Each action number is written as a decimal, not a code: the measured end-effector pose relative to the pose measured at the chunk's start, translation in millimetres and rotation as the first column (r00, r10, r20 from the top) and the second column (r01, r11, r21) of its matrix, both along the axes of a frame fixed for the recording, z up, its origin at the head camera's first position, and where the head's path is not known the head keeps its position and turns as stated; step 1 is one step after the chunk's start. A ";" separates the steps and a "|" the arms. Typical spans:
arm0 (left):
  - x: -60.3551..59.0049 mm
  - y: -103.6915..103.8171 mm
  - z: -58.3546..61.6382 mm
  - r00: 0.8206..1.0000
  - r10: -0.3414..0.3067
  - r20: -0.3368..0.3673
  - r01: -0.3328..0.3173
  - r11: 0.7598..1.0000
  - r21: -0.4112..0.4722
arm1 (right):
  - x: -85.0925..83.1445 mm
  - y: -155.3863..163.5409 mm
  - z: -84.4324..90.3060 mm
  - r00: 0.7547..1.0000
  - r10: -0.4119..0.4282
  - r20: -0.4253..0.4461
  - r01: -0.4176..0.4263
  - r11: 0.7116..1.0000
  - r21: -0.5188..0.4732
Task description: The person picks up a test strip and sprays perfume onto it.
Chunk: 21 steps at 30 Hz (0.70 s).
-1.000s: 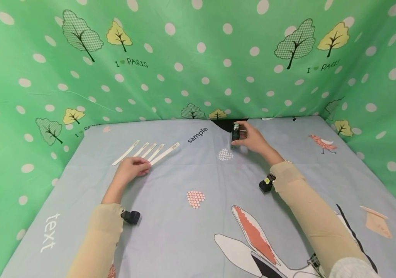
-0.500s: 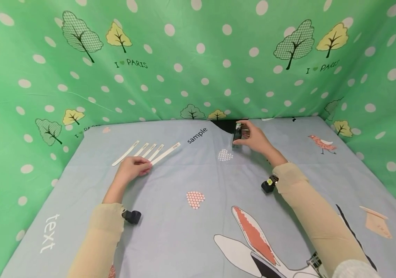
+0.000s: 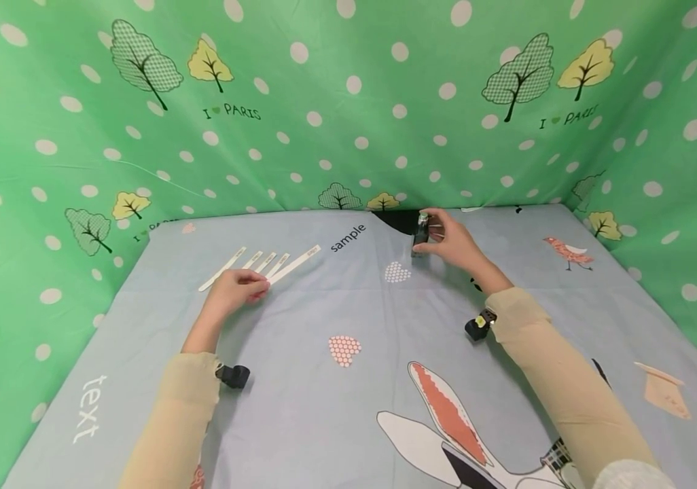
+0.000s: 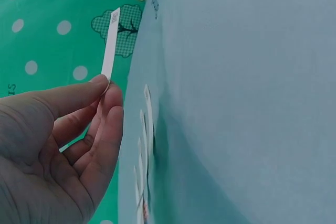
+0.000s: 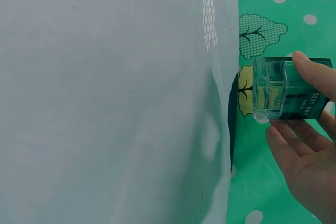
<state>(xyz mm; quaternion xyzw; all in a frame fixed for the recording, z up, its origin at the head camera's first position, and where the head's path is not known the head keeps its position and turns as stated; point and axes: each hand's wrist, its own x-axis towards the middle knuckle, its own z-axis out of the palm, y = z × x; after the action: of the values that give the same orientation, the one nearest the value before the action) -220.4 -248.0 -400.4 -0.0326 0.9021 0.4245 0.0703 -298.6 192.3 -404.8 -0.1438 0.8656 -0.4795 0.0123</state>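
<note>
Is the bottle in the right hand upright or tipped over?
Roughly upright: in the head view, the bottle in the right hand runs nearly vertically; the right wrist view shows its base facing the cloth.

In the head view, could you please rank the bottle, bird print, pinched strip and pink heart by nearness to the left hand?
1. Pinched strip: in left hand.
2. Pink heart: right of that hand.
3. Bottle: in right hand.
4. Bird print: far right.
</note>
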 end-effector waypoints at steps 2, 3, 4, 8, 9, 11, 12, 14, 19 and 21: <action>0.3 1.1 2.3 1.000 -0.006 -0.009 0.006 1.000 -0.007 | 0.9 0.7 0.4 1.000 -0.005 -0.001 0.005 1.000 0.001; 0.5 1.6 3.5 1.000 -0.009 -0.015 0.009 1.000 -0.013 | 1.1 1.1 0.2 1.000 -0.006 -0.001 0.006 1.000 0.001; 0.7 2.1 4.6 1.000 -0.011 -0.019 0.011 1.000 -0.018 | 1.3 1.6 0.0 1.000 -0.008 -0.001 0.008 1.000 0.000; 1.4 4.7 8.5 0.999 -0.013 -0.030 0.013 1.000 -0.017 | 2.1 3.7 -1.1 1.000 -0.023 0.010 0.024 1.000 -0.001; 1.5 5.4 9.5 0.999 -0.012 -0.033 0.012 1.000 -0.017 | 2.3 4.1 -1.4 1.000 -0.027 0.013 0.027 1.000 -0.002; 2.0 7.0 11.7 0.999 -0.016 -0.034 0.016 1.000 0.002 | 2.8 5.1 -1.7 0.999 -0.033 0.018 0.033 0.999 -0.002; 2.0 7.5 12.8 0.999 -0.016 -0.031 0.017 1.000 0.012 | 3.1 5.6 -1.8 0.999 -0.035 0.020 0.035 0.999 0.000; 2.5 9.1 15.5 0.999 -0.016 -0.028 0.017 0.999 0.035 | 3.9 6.1 -1.8 0.999 -0.037 0.023 0.037 0.999 0.002; 3.2 13.0 22.5 0.999 -0.016 -0.036 0.018 0.998 0.059 | 7.2 6.7 -0.6 0.998 -0.053 0.018 0.053 0.999 0.013; 3.6 14.7 25.0 0.999 -0.020 -0.042 0.022 0.998 0.065 | 8.6 6.7 0.1 0.998 -0.057 0.013 0.057 0.998 0.019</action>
<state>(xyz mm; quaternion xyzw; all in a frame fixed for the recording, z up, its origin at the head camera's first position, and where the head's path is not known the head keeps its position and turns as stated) -216.8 -233.3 -375.5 -0.0120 0.8892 0.4538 0.0571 -290.0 199.0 -404.7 -0.1157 0.8736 -0.4726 0.0059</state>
